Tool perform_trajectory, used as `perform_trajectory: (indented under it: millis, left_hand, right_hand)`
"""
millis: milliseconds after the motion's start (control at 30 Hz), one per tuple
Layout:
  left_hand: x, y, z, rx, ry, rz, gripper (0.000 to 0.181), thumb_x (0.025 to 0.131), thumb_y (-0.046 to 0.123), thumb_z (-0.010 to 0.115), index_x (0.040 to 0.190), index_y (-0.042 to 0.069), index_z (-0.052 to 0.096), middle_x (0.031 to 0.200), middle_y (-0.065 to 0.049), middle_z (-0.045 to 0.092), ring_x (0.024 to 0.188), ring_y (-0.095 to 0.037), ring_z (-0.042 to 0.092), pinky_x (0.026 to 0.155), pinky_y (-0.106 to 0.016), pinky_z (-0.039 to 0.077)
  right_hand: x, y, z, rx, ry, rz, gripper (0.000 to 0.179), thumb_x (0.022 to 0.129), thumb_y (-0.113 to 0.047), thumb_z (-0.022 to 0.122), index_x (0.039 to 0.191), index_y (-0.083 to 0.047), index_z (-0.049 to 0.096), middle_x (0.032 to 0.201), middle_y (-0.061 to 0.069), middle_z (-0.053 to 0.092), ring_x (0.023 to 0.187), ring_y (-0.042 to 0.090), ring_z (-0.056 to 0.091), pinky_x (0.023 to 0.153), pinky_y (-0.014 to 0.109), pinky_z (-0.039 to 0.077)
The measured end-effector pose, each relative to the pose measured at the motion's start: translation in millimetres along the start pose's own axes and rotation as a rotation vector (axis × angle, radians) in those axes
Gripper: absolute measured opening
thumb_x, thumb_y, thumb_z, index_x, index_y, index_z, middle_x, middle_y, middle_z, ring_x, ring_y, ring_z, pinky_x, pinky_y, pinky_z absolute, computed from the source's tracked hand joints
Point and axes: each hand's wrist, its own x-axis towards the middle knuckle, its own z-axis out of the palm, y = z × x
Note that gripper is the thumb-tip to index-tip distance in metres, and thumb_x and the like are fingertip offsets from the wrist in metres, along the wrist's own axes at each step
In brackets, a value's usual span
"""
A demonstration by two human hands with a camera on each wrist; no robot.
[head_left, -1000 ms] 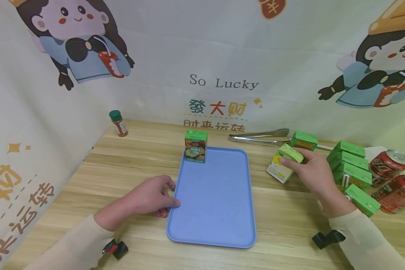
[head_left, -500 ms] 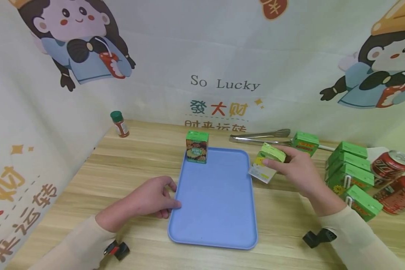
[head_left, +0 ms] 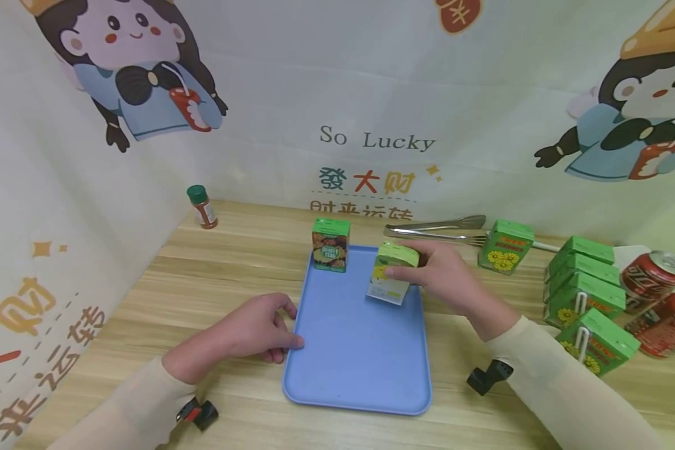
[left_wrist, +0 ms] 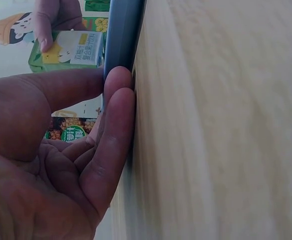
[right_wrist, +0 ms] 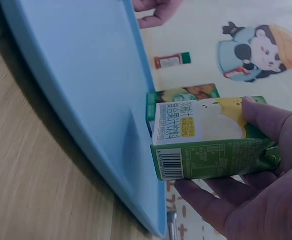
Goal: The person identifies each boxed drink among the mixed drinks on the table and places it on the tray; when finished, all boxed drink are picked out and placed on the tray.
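My right hand grips a green, yellow and white juice carton from the side. The carton tilts over the back right part of the blue tray; the right wrist view shows its barcode end facing the tray. At the tray's left edge, my left hand pinches the rim, thumb on top and fingertips against its outer side. A second juice carton, green with a brown print, stands upright in the tray's back left corner.
Several green drink cartons and two red cans stand at the right. Another green carton is near the metal tongs at the back. A green-capped spice bottle stands at the back left of the wooden table.
My right hand has carried the juice carton leftward from the table beside the other cartons to above the tray. The left hand stays at the tray's edge.
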Motion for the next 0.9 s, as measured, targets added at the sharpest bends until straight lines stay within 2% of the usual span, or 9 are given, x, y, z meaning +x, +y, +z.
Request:
perform_trajectory:
  millis: [400,900]
  left_hand:
    - [-0.4,-0.6,-1.5,-0.005,-0.012,0.005,0.047,0.094,0.009,0.089,0.128,-0.006,0.06,0.073,-0.009,0.076,0.06,-0.023,0.074,0.058,-0.038,0.066]
    - [0.0,0.2,-1.5,0.004,-0.02,0.005,0.047,0.094,0.01,0.09,0.127,-0.004,0.06,0.073,-0.009,0.076,0.06,-0.023,0.074,0.058,-0.038,0.066]
  right_hand:
    - [24.8,-14.0,28.8,-0.074,-0.064,-0.007,0.057,0.094,-0.035,0.094,0.144,-0.019,0.075,0.125,0.001,0.076,0.104,0.023,0.067,0.09,0.041,0.055]
    - [44.0,-25.8,56.1,-0.09,-0.084,-0.065,0.059,0.093,-0.036,0.094,0.145,-0.017,0.075,0.127,0.003,0.075,0.105,0.023,0.064,0.09,0.04,0.054]
